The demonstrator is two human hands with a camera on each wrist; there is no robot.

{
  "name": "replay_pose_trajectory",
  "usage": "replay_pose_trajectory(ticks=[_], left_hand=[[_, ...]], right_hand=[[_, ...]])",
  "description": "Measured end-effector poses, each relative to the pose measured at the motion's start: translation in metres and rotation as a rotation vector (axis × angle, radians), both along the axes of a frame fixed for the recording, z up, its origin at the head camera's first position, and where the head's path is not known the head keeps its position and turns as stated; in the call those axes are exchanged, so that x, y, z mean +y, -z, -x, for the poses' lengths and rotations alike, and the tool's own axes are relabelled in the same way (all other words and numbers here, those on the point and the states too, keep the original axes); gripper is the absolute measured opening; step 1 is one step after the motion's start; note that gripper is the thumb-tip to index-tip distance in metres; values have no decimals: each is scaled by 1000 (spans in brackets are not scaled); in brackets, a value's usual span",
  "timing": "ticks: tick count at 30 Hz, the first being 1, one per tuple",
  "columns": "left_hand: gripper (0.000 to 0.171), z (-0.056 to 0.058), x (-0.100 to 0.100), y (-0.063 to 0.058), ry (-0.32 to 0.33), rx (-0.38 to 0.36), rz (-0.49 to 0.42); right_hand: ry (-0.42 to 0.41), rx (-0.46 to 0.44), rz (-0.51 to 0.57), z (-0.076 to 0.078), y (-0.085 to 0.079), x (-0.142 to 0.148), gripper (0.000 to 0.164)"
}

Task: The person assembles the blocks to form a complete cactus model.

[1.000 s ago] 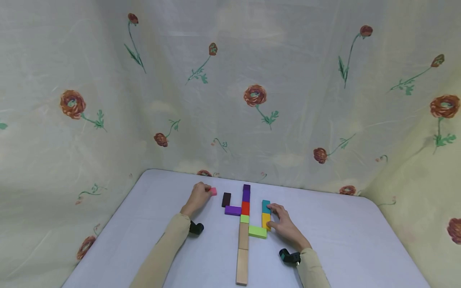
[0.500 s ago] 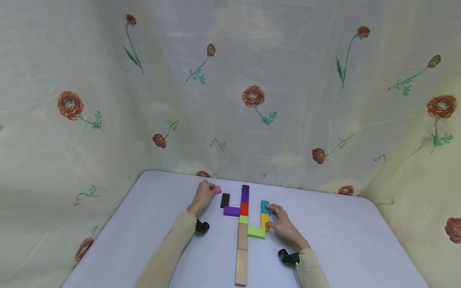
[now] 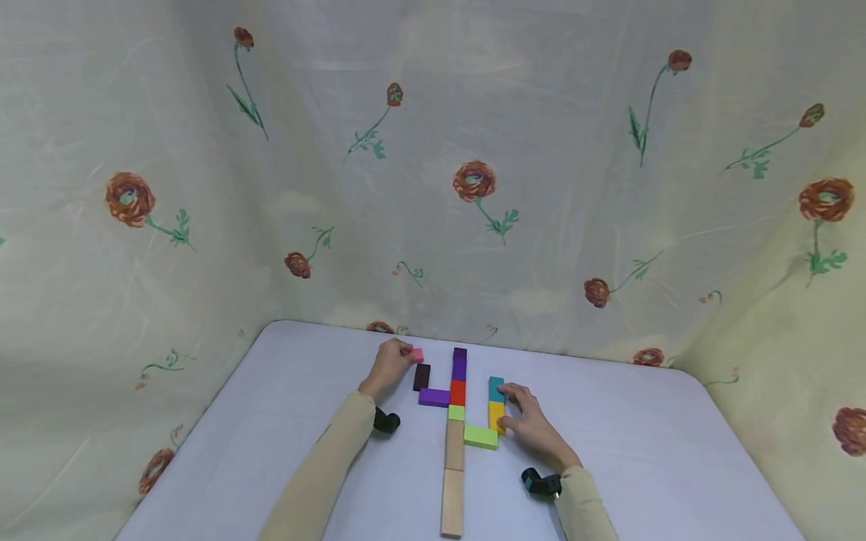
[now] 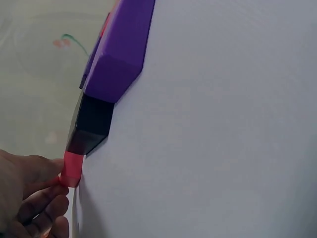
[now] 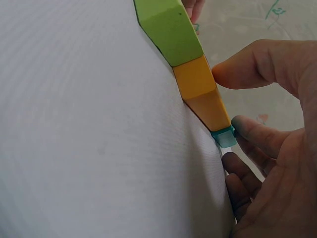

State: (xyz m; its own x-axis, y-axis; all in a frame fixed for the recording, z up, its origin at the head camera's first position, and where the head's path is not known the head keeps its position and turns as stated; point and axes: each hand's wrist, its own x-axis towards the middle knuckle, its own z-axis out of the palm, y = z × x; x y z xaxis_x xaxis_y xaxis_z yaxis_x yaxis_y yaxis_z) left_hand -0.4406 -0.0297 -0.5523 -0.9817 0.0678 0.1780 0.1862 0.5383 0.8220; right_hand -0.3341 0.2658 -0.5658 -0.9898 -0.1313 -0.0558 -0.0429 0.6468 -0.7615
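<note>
At the far end of the arrangement, my left hand [image 3: 391,367] pinches a small pink block [image 3: 416,355] between thumb and fingers. In the left wrist view the pink block [image 4: 73,166] sits at the end of the black block [image 4: 91,121], beyond a purple block [image 4: 119,54]. On the other side, my right hand [image 3: 534,424] is spread beside a yellow block [image 3: 496,413] and a teal block [image 3: 495,388]. Its thumb touches the yellow block, its index finger the teal one. The right wrist view shows these fingers relaxed, curled round neither block.
A central row runs from two plain wooden blocks [image 3: 453,473] through light green and red [image 3: 458,392] to purple blocks [image 3: 459,364]. A purple block [image 3: 434,397] branches left, a green block [image 3: 481,437] right. Flowered cloth [image 3: 541,188] hangs behind the white table [image 3: 643,451].
My left hand has moved right with the pink block, bringing it to the far end of the black block. The right hand stays by the yellow and teal blocks.
</note>
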Motion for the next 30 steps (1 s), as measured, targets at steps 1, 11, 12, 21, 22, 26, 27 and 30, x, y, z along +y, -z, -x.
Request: replay_pose_trajectory(ticks=[1,11,12,21,22,26,27,30], left_hand=[[26,0,1,-1,1,-8,1],[29,0,9,-3,34,-32,63],[29,1,10,-2,35,-38,60],[25,-1,13,-1,26,-100,49],[25,-1,13,-1,21,-103,48],[24,-1,14,0,4,-118,43],[24,0,15,0,2,-122,43],[24,-2,15,-1,5,-127,45]], right_hand=[[1,-3,2,0,0,0,61],[4,-10,22,-2,-2,-1,61],[2,-9,23,-2,-2,-1,61],[3,-14,10,-1,-2,-1,60],[3,-14,13,-1,-2,-2,60],[2,-15,17,-2,-2,-2,60],[1,-14,16,-1,-2,-1,60],[-1,-11,12,-1,-1,-1,60]])
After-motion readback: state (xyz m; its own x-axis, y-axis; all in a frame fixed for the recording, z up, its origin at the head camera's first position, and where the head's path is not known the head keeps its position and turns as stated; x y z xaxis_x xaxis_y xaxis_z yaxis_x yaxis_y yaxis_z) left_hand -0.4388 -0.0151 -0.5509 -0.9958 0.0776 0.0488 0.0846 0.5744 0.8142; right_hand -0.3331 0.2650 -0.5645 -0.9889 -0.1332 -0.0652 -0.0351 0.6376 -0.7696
